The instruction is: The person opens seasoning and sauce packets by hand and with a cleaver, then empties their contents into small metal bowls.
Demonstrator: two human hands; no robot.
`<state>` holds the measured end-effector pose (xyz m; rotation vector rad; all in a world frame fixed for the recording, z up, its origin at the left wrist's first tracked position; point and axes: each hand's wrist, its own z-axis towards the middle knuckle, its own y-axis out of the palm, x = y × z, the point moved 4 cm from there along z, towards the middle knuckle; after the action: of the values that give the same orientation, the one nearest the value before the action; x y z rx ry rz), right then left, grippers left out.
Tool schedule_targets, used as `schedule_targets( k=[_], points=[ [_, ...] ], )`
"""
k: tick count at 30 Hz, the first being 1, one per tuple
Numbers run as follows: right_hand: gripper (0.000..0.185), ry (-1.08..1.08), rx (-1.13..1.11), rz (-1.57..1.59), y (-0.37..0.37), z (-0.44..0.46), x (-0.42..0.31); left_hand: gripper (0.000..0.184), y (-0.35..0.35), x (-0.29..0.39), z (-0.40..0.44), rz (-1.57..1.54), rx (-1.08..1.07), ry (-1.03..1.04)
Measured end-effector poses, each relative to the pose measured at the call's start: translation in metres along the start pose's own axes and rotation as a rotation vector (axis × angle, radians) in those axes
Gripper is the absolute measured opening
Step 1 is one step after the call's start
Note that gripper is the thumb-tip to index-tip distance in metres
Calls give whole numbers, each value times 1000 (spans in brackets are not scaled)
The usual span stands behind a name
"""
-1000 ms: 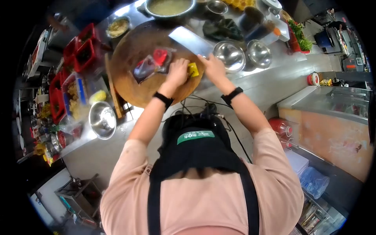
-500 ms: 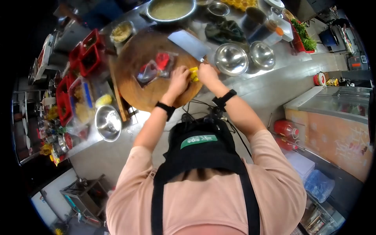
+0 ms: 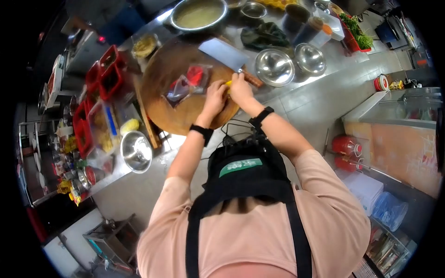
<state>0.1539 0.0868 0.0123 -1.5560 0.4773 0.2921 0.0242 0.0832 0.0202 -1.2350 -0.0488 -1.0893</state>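
Observation:
Over the near right part of a round wooden chopping board (image 3: 160,62), my left hand (image 3: 214,98) and my right hand (image 3: 241,89) meet with fingers closed on a small yellow thing (image 3: 228,83), perhaps a packet. Most of it is hidden by the fingers. Left of my hands lie clear plastic bags (image 3: 180,89) with something dark and red inside; a red piece (image 3: 195,73) shows plainly. Beyond my right hand a cleaver (image 3: 225,53) rests flat on the board, its wooden handle (image 3: 253,79) pointing toward the steel bowls.
Two steel bowls (image 3: 274,68) (image 3: 310,60) stand to the right, a dark cloth (image 3: 264,36) behind them. A large basin of liquid (image 3: 198,14) is at the back. Red trays (image 3: 111,76), a clear tub (image 3: 103,125) and another steel bowl (image 3: 136,152) line the left.
My hands have drawn closer together, covering more of the yellow thing. The right hand has shifted slightly left, uncovering the cleaver's handle. The view has tilted a little.

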Motion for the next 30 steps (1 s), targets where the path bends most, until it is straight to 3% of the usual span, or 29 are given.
schedule_targets(
  k=[4, 7, 10, 12, 14, 15, 18, 23, 25, 30],
  points=[
    [35, 117, -39, 50, 6, 7, 4, 25, -1, 3, 1, 18, 51, 61],
    [33, 107, -9, 155, 11, 13, 12, 33, -4, 7, 1, 5, 48, 64],
    [18, 65, 32, 243, 12, 13, 16, 38, -6, 2, -2, -67, 28, -20],
    [12, -127, 118, 317, 1, 6, 13, 39, -7, -2, -3, -121, 13, -85],
    [11, -151, 66, 392, -21, -6, 6, 33, -15, -1, -1, -169, 0, -191],
    [9, -177, 17, 470, -36, -11, -1, 20, -20, 0, 3, -249, -73, -260],
    [9, -295, -26, 564, -69, -29, -8, 13, -43, 17, 17, -381, -169, -269],
    [8, -291, 36, 643, -112, -51, -7, 11, -58, 70, 37, -347, -225, -179],
    [8, -237, 129, 678, -122, -57, -1, 13, -55, 87, 42, -265, -70, -47],
    [9, -180, 257, 623, -138, -66, 17, 4, -32, 114, 48, -292, 17, -33]
  ],
)
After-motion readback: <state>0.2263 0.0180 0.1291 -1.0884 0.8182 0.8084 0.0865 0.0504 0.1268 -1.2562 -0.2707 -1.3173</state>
